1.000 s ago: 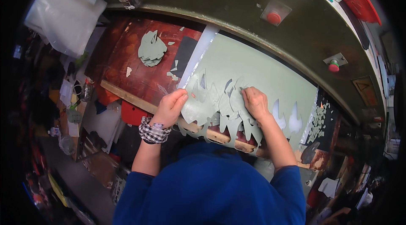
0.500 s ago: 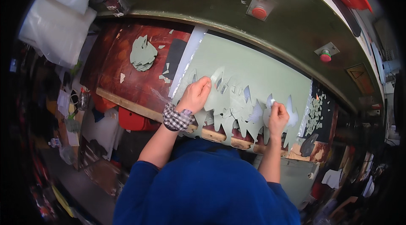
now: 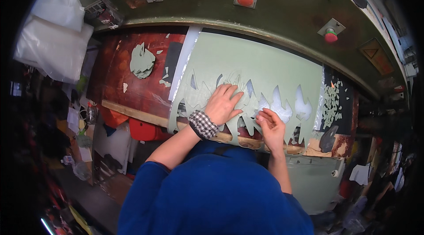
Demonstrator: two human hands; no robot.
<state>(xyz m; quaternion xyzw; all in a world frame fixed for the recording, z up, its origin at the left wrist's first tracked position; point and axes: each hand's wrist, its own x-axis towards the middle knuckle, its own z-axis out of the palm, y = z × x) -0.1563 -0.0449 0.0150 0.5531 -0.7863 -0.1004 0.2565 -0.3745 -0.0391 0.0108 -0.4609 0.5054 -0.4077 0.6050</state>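
My left hand (image 3: 224,105), with a checked scrunchie (image 3: 202,124) at the wrist, lies on a pale green sheet (image 3: 260,58), its fingers spread. Under and around it the sheet is cut into jagged, pointed shapes. My right hand (image 3: 273,130) is at the sheet's near part, thumb and fingertips drawn together beside a narrow strip; whatever is between them is too small to make out. Right of it, pointed cut-out gaps (image 3: 302,105) show a whitish surface. A pile of cut green pieces (image 3: 142,60) sits on the reddish board to the left.
Small green scraps (image 3: 332,105) lie on a dark surface at the right, near a dark grey flat piece (image 3: 327,140). A green machine beam (image 3: 190,7) with red buttons (image 3: 245,0) crosses behind the sheet. Clear plastic bags (image 3: 53,45) hang at the far left.
My left hand has gone from a raised pinch to lying spread on the sheet. My right hand has moved left and nearer, away from a cut-out gap. The whole view has shifted slightly.
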